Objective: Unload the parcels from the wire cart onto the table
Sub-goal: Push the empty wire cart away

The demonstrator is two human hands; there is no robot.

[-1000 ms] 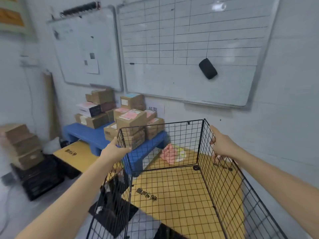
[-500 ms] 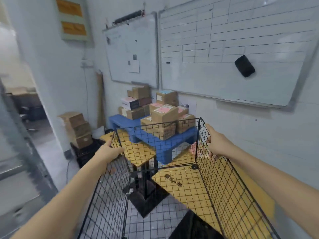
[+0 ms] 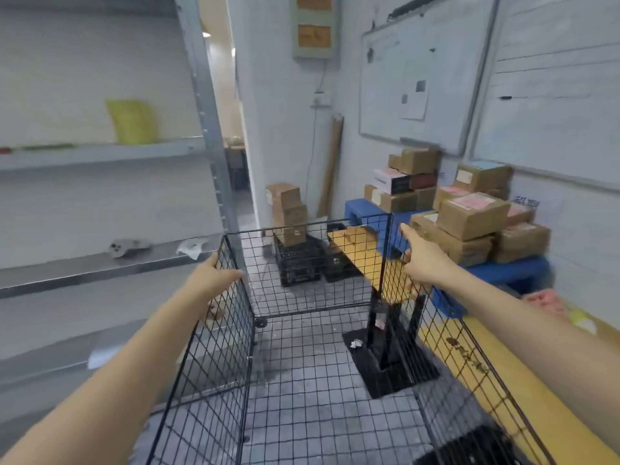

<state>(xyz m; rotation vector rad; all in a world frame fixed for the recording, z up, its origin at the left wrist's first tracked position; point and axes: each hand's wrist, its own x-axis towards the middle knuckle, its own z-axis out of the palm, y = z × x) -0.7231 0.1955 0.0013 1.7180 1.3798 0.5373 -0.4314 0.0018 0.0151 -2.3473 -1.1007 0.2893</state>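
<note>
Black wire cart gripped by both hands; fingers mesh-hidden.

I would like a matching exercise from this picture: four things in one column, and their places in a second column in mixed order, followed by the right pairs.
Things:
1. left hand
2. right hand
3. brown boxes
4. black crate

Places:
A. on the floor beyond the wire cart
B. on the cart's right top edge
C. on the blue platform
D. on the cart's left top edge

Pairs: 1-D, 2-B, 3-C, 4-A
</note>
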